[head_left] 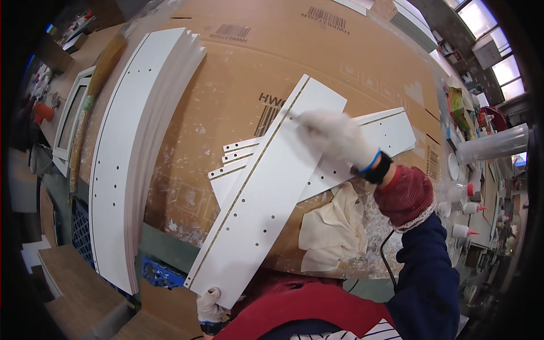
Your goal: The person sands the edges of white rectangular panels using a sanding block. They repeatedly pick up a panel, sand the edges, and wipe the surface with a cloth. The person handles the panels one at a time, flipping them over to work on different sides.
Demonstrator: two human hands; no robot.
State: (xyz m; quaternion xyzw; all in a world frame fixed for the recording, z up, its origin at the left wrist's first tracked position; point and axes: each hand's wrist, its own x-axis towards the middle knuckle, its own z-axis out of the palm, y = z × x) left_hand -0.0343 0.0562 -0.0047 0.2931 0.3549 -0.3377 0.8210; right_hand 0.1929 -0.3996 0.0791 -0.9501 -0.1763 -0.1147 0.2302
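A long white drilled panel (263, 190) lies diagonally in front of me, with a dark groove along its left edge and several small holes. My left hand (211, 306), in a whitish glove, is closed on the panel's near end. Over the far half of the same panel is my gloved right hand (335, 136), smeared by motion. Its fingers are too blurred to show whether they hold anything. Beneath the panel, more white grooved panels (388, 133) lie crosswise in a fanned pile. A crumpled cream cloth (334, 229) rests beside the near right side of the panel.
A stack of long white panels (127, 153) stands at left, beside a long-handled brush (85, 119) and a grey frame (69, 122). Paint-spotted cardboard (226, 85) covers the table. Red-tipped bottles (462, 230) and a clear plastic cylinder (493, 144) are at right. A dark cable (386, 258) hangs near my right arm.
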